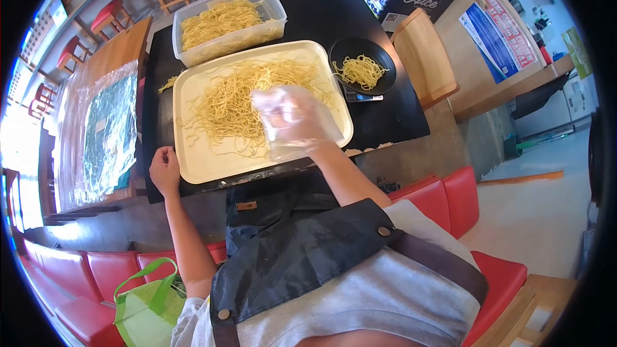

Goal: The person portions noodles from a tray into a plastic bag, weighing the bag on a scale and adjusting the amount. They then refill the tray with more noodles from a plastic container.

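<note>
Yellow noodles (225, 106) lie in a loose heap on a cream tray (196, 170) on the black table. Over the right part of the heap is my right hand (292, 119), in a clear plastic glove. It is smeared by motion, so its fingers and anything in them cannot be made out. My left hand (165, 168) is bare and loosely curled at the table edge, by the tray's near left corner, with nothing seen in it. Right of the tray, a black bowl (384, 58) with a portion of noodles (361, 72) sits on what looks like a small scale (373, 97).
Behind the tray stands a clear plastic tub (279, 26) of noodles. A few strands (168, 84) lie left of the tray. A wooden chair (424, 58) is close on the right. At left, a plastic-wrapped sheet (109, 128) lies on a wooden table. A green bag (151, 308) is beside me.
</note>
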{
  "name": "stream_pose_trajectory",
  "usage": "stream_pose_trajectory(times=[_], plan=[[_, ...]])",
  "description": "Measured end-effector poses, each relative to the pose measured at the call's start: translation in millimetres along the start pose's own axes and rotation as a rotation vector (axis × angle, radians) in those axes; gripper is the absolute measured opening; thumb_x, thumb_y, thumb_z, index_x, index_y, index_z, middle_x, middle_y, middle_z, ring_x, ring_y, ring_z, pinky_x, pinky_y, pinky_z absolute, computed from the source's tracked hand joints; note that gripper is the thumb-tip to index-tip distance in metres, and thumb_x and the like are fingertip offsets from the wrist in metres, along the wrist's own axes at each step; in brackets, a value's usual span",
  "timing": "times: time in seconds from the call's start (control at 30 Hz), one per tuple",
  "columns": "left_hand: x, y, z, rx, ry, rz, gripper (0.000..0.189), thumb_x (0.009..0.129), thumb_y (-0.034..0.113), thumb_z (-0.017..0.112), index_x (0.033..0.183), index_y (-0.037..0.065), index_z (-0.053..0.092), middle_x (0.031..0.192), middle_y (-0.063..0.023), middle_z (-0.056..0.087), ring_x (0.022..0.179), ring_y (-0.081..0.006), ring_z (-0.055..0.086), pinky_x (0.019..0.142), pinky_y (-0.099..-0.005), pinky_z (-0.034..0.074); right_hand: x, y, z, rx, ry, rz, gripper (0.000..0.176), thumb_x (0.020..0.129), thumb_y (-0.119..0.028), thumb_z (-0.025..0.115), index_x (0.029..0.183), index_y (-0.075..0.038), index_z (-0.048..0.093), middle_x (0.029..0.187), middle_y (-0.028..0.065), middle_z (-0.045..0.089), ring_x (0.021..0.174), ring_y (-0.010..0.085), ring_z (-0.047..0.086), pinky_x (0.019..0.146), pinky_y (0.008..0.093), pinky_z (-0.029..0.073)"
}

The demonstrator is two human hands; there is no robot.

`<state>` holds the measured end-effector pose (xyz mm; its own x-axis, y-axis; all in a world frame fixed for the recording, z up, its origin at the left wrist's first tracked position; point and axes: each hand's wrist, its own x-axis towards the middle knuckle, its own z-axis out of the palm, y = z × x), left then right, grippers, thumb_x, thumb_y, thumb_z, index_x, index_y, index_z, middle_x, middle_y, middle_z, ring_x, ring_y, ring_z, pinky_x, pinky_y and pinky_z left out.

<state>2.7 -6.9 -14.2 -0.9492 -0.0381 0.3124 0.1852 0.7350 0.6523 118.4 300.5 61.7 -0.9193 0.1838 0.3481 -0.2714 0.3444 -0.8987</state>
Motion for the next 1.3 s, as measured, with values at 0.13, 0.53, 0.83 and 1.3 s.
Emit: stream_pose_trajectory(times=[0.13,0.53,0.83,1.3], plan=[[2.1,-0.5,1.7,-0.002,0.002,0.009,0.017,0.084,0.022,0.059,0.088,0.008,0.067,0.068,-0.0071,0.064,0.062,-0.0192,0.062,0.059,-0.0320,0.046,-23.2,-37.4,-41.8,-0.593,0.152,0.162,0.039,0.076,-0.021,0.068,0.110,-0.004,0.060,0.103,0.0167,0.063,0.095,0.0307,0.060,0.080,0.0382,0.048],[1.0,0.2,1.1,0.019,-0.003,-0.015,0.017,0.084,0.022,0.059,0.088,0.008,0.067,0.068,-0.0071,0.063,0.063,-0.0199,0.062,0.060,-0.0326,0.047,4.0,4.1,-58.5,-0.762,0.168,0.106,0.054,0.078,-0.035,0.068,0.117,0.000,0.056,0.114,0.0207,0.060,0.104,0.0364,0.057,0.093,0.0419,0.044],[0.1,1.4,-1.1,0.024,-0.008,0.007,0.016,0.084,0.022,0.059,0.088,0.009,0.067,0.071,-0.0081,0.065,0.064,-0.0219,0.063,0.061,-0.0332,0.048,-18.8,-16.5,-153.8,-0.777,0.434,0.366,0.049,0.087,-0.044,0.057,0.117,-0.006,0.060,0.120,0.0180,0.056,0.112,0.0310,0.054,0.096,0.0370,0.040],[1.3,0.3,-0.3,0.013,-0.016,-0.001,0.016,0.084,0.022,0.059,0.088,0.008,0.066,0.069,-0.0064,0.064,0.063,-0.0180,0.062,0.060,-0.0310,0.047,-38.8,-23.3,-202.2,0.178,0.720,0.410,0.031,0.090,-0.033,0.059,0.107,-0.006,0.064,0.093,0.0077,0.067,0.067,0.0101,0.057,0.055,0.0233,0.046]])
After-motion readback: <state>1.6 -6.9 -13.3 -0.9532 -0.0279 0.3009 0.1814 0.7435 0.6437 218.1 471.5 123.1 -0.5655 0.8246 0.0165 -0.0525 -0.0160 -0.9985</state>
